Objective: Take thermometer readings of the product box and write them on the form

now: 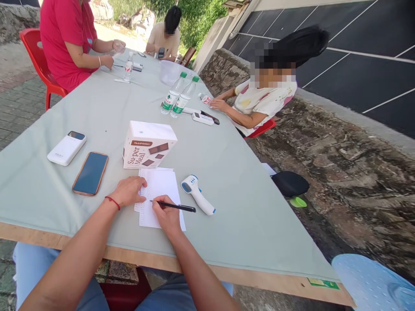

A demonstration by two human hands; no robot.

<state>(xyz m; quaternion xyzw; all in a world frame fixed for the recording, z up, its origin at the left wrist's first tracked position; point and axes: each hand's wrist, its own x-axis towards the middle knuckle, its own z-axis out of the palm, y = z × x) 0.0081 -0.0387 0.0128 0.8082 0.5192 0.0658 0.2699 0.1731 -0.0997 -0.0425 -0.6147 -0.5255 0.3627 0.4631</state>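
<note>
My right hand (167,214) grips a black pen (178,207), its tip on the left part of a white sheet of paper (164,185). My left hand (129,191), a red cord round its wrist, rests on the paper's left edge with thumb and forefinger apart. The sheet has a perforated left margin, and another sheet shows beneath it. Just behind the paper stands a white box (151,144) printed "Super Meal". Right of the paper lies a white and blue infrared thermometer (198,195). Left of my left hand is a smartphone (90,173) in a brown case.
A white power bank (67,148) lies beyond the phone. Two green-capped water bottles (179,96), a white device (202,119) and a translucent basin (170,72) stand farther along the table (253,220). Three other people sit around it. A blue stool (372,280) is at the right corner.
</note>
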